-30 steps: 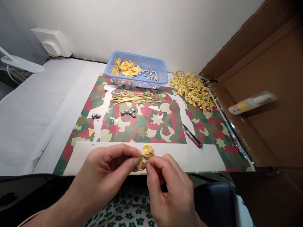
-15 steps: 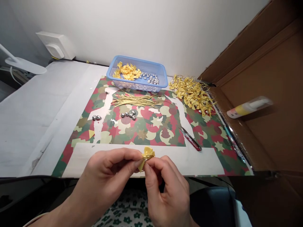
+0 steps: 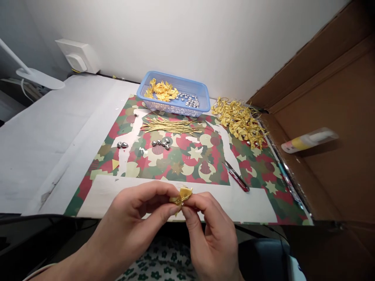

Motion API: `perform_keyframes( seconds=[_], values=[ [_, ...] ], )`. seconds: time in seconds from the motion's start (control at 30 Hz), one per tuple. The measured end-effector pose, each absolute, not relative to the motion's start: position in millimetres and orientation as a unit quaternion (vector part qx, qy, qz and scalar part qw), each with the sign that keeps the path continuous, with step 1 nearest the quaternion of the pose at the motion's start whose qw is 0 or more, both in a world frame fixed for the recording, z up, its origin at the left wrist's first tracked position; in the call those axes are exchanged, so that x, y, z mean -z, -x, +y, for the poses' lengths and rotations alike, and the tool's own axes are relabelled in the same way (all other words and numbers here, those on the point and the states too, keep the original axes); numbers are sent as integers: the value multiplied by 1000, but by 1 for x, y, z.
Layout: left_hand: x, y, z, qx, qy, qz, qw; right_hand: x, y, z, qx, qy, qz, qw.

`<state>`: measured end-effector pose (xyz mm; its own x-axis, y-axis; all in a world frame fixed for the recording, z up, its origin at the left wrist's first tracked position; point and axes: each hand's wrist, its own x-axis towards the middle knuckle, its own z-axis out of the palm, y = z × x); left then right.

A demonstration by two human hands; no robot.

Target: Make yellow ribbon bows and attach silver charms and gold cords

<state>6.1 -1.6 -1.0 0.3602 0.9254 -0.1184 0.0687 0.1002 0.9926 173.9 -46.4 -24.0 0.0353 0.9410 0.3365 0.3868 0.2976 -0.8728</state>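
Observation:
A small yellow ribbon bow [image 3: 185, 192] is pinched between both hands above the white strip at the table's front edge. My left hand [image 3: 137, 218] grips its left side between thumb and index finger. On its right side, my right hand [image 3: 209, 226] closes thumb and forefinger at the knot, where a tiny shiny spot shows. Beyond the hands lie several silver bells [image 3: 161, 143] and a bundle of gold cords [image 3: 171, 125]. Two more silver bells [image 3: 122, 144] rest to the left.
A blue basket [image 3: 175, 109] holds yellow bows and silver bells at the back. Finished-looking yellow bows [image 3: 240, 121] are heaped right of it. Red-handled snips [image 3: 238, 177] lie front right. A glue bottle [image 3: 307, 141] stands out against the cardboard [image 3: 325, 89] at right.
The bow has turned and tilted between my fingers, and my right hand has shifted slightly right and down. The camera view has moved a little.

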Motion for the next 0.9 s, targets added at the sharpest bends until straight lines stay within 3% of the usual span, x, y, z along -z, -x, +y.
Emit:
perform_keyframes(
  seconds=[0.57, 0.73, 0.9],
  values=[
    [3, -9, 9, -360, -594, 430, 577, 28, -175, -39, -216, 572, -597, 519],
    [15, -7, 16, -399, -692, 433, 418, 10, -192, -26, -104, 528, -709, 457],
    [16, -12, 18, -435, -750, 379, 322, -2, -186, -11, -125, 511, -760, 382]
  ],
)
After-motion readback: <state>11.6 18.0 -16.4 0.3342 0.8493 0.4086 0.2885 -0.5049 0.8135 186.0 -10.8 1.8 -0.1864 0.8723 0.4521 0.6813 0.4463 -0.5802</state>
